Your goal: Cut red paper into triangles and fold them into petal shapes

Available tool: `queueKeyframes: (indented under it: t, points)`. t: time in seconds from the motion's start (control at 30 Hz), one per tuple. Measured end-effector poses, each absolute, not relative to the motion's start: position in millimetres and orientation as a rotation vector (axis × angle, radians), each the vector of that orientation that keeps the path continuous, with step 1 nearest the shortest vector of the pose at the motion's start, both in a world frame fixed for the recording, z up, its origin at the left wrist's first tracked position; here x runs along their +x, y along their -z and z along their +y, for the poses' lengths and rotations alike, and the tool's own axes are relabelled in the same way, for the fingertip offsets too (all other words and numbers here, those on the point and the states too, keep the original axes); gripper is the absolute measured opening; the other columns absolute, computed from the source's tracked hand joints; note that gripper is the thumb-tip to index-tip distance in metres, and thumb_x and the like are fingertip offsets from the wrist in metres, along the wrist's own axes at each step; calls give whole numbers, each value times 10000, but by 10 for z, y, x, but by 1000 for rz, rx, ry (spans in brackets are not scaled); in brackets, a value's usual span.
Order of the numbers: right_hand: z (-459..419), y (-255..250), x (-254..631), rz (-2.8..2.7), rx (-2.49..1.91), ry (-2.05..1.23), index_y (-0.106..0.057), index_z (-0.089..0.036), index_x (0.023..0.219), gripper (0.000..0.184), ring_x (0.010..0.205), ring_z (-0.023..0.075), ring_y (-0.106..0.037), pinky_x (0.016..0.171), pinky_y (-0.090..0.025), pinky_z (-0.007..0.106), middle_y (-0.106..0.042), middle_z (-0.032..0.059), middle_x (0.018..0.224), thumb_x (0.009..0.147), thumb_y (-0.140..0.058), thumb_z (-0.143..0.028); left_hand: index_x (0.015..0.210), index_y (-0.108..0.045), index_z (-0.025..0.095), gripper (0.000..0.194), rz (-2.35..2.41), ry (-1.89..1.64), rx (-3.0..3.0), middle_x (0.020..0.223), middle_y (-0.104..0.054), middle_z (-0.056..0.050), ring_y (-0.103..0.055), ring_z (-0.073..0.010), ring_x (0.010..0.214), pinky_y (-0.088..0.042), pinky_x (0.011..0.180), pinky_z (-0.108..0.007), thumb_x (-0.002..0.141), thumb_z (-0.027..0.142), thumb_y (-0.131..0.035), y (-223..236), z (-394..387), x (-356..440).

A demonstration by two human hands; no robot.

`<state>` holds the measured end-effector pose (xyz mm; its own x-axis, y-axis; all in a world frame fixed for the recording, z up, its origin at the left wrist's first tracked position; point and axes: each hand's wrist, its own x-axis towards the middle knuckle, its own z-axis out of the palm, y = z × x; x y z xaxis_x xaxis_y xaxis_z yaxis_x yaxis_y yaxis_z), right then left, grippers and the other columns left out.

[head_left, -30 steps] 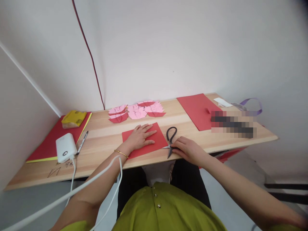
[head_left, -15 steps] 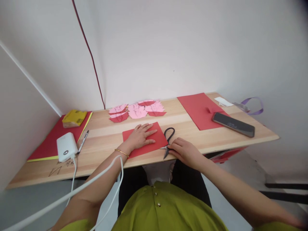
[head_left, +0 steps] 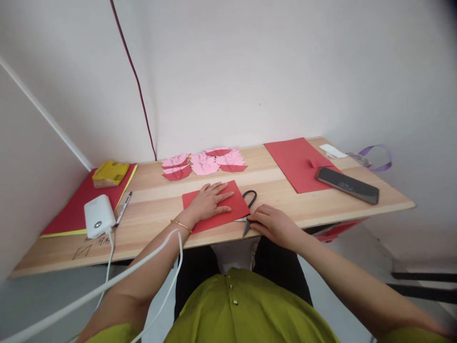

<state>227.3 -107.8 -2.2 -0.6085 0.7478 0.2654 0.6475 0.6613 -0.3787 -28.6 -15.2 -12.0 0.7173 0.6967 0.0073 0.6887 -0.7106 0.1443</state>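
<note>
My left hand lies flat with spread fingers on a red sheet of paper, pressing it to the table near the front edge. At the sheet's right corner, my right hand has its fingers bent and closed on a pair of scissors. These scissors have black handles, and one handle loop shows beyond the sheet's right edge. Their dark blade points toward the front edge of the table. Part of the scissors is hidden by the paper and by my fingers.
Pink and red cut-paper pieces lie by the wall. Rightward are a red paper stack, a phone and a purple strap. Leftward are a white power bank with cable, a pen and a yellow packet.
My right hand has slid the scissors left, so the paper's right edge now covers part of them. My left hand has stayed on the sheet.
</note>
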Motion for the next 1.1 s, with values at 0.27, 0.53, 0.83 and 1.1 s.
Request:
queueKeyframes:
  t: [0.27, 0.53, 0.83, 1.1]
  points:
    - [-1010, -4, 2206, -2498, -1133, -444, -629, -178, 998, 198, 862, 200, -569, 747, -483, 312, -616, 89, 888, 900, -493, -283, 1370, -365, 381, 640, 1142, -79, 2768, 1514, -257, -23, -213, -256, 1384, -140, 1102, -486, 811, 689, -321, 97, -164, -267]
    - [-1120, 26, 2143, -2458, -1140, -405, -617, -172, 994, 188, 863, 207, -569, 744, -490, 329, -616, 103, 899, 902, -484, -270, 1365, -375, 382, 630, 1134, -88, 2767, 1511, -266, -18, -212, -254, 1383, -134, 1106, -474, 815, 683, -324, 90, -163, -270]
    - [-1125, 56, 2017, -2452, -1124, -346, -624, -173, 971, 178, 896, 211, -569, 773, -491, 344, -628, 109, 927, 896, -493, -267, 1366, -376, 378, 633, 1138, -80, 2774, 1507, -278, -14, -218, -254, 1380, -136, 1104, -471, 816, 685, -314, 88, -160, -269]
    - [-1129, 67, 1931, -2453, -1095, -341, -622, -171, 980, 171, 900, 209, -574, 778, -497, 344, -630, 107, 924, 891, -504, -258, 1370, -373, 369, 620, 1139, -86, 2773, 1506, -280, -20, -214, -254, 1380, -126, 1103, -469, 827, 666, -322, 100, -158, -268]
